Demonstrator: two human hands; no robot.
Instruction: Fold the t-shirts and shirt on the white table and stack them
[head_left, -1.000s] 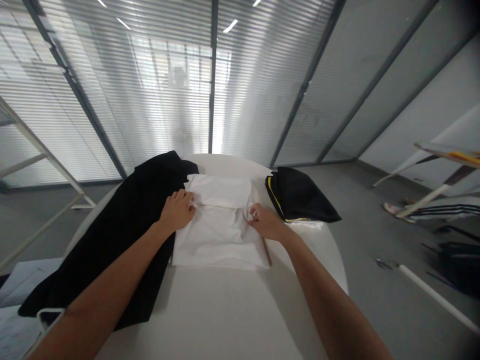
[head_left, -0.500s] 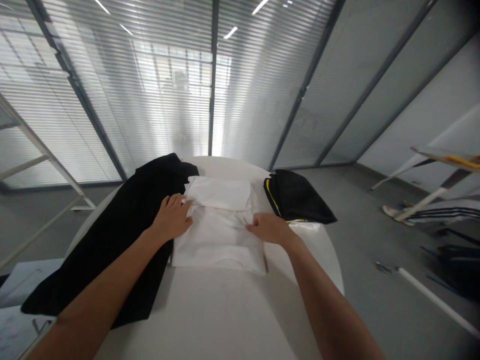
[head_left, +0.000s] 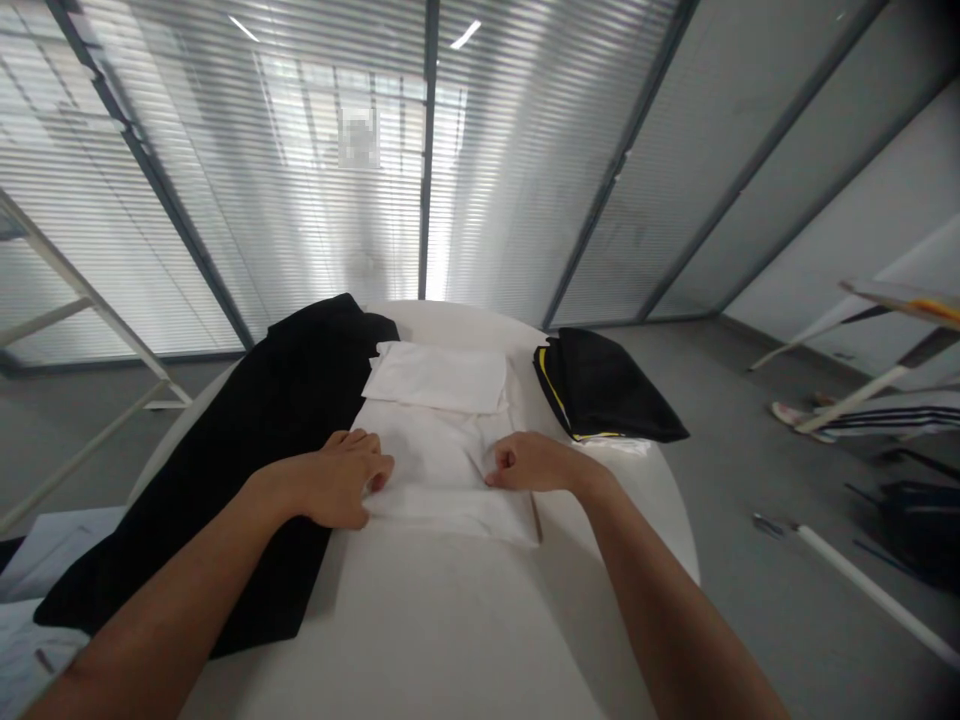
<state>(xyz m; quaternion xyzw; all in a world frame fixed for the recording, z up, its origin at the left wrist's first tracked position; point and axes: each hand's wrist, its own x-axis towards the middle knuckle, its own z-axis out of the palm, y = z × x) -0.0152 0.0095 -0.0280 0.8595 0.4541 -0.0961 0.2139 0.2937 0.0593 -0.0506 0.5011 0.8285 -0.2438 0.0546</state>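
A folded white garment (head_left: 439,465) lies in the middle of the round white table (head_left: 450,625), with a neat upper flap (head_left: 435,378) at its far end. My left hand (head_left: 330,482) has its curled fingers on the garment's near left part. My right hand (head_left: 529,462) is curled on the near right part, its fingertips pressed into a fold. Both hands seem to pinch the white cloth. A long black garment (head_left: 240,480) lies spread to the left, under my left forearm. A folded black garment with yellow trim (head_left: 600,388) sits at the far right of the table.
A thin brown strip (head_left: 535,518) pokes out from under the garment's right edge. Beyond the table stand glass partitions with blinds (head_left: 555,170). On the right, a person's striped trouser leg (head_left: 892,417), a black bag (head_left: 919,530) and a white tube (head_left: 862,590) are on the floor.
Both hands have moved toward me down the white garment, uncovering the upper flap. The cloth beneath them has shifted slightly, and the black garments have stayed in place.
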